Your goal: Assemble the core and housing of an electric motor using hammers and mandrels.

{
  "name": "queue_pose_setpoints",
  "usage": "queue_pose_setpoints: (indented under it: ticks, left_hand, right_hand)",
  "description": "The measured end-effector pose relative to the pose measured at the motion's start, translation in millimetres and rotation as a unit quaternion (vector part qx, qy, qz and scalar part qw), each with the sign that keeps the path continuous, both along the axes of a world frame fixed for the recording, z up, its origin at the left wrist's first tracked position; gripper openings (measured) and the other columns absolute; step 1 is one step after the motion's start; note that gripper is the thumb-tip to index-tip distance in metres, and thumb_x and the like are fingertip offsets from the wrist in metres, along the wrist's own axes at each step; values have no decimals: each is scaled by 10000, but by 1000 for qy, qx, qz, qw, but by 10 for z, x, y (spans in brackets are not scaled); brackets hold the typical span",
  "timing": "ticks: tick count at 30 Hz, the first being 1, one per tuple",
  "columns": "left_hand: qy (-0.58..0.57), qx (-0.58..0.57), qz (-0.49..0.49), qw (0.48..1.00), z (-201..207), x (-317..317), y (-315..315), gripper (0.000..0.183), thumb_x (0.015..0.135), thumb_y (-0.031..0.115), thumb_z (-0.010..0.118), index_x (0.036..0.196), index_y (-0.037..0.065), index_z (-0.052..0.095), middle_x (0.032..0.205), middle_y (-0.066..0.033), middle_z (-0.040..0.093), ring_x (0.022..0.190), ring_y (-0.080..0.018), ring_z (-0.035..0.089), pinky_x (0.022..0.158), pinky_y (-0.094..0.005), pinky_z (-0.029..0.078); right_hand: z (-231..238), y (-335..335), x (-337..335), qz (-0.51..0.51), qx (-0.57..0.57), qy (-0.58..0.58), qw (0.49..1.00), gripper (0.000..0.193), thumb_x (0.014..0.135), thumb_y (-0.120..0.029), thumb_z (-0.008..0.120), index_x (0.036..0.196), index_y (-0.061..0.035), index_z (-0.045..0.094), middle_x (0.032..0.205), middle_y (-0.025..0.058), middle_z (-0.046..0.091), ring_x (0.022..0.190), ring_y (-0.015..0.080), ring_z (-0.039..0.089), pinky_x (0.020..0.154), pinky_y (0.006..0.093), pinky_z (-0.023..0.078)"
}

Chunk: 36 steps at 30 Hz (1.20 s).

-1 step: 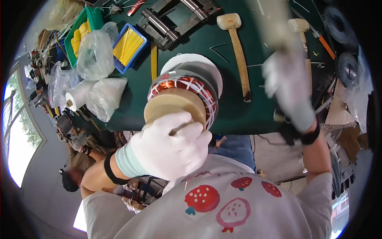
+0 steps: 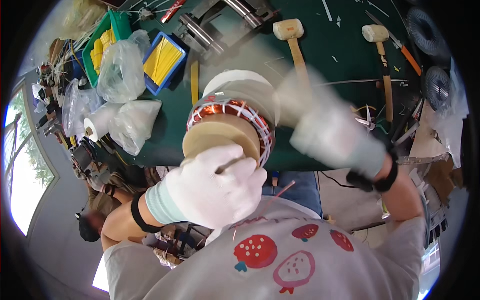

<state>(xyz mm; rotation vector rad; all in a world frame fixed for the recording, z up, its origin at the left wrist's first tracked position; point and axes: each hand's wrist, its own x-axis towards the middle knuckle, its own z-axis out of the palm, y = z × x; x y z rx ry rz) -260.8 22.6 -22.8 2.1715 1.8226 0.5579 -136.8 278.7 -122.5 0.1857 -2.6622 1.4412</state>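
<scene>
My left hand (image 2: pixel 215 185), in a white glove, is closed on a tan round block (image 2: pixel 217 129). This block rests against the face of a motor stator, whose copper winding (image 2: pixel 230 108) is laced with white cord. A white ring (image 2: pixel 232 76) shows on the stator's far side. To the right, my gloved right hand (image 2: pixel 332 135) is smeared by motion but closed around a pale tool (image 2: pixel 295 100). Its shape is too blurred to name, and the smear reaches toward the stator.
Two mallets (image 2: pixel 288 30) (image 2: pixel 375 33) lie on the green table (image 2: pixel 330 45). Metal rollers in a frame (image 2: pixel 200 32) stand at the back. A blue tray (image 2: pixel 164 62) of yellow strips and plastic bags (image 2: pixel 121 70) are at left. Another person (image 2: pixel 97 217) is at lower left.
My right hand has swung left toward the stator with the blurred tool, uncovering the right-hand mallet. The left hand and block have barely moved.
</scene>
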Motion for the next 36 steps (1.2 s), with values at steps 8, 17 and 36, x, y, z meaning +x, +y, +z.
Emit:
queue_pose_setpoints:
  ticks: [8, 17, 36]
  left_hand:
    - [9, 11, -59, 998, -9, -50, 61, 218, 628, 216, 744, 818, 110, 757, 995, -24, 706, 975, -231, 642, 883, -423, 536]
    - [-6, -12, 138, 990, 2, 299, 50, 262, 620, 212, 750, 881, 228, 728, 1044, 38, 720, 1014, -201, 635, 962, -425, 489]
    - [35, 0, 332, 943, 23, 524, 38, 130, 770, 234, 645, 848, 134, 672, 922, -31, 642, 978, -242, 612, 949, -400, 461]
  right_hand:
    - [-198, 744, -208, -170, -453, -250, 839, 278, 966, -169, 667, 1170, 7, 603, 753, 35, 646, 600, 100, 626, 554, 260, 523]
    - [-707, 1084, -67, -169, -349, -274, 880, 389, 1039, -102, 526, 1421, -31, 545, 803, 28, 639, 832, 124, 707, 666, 268, 550]
    - [464, -77, 328, -192, -219, -353, 889, 842, 901, 83, 525, 1656, -185, 266, 1021, 92, 620, 440, 72, 430, 381, 219, 360]
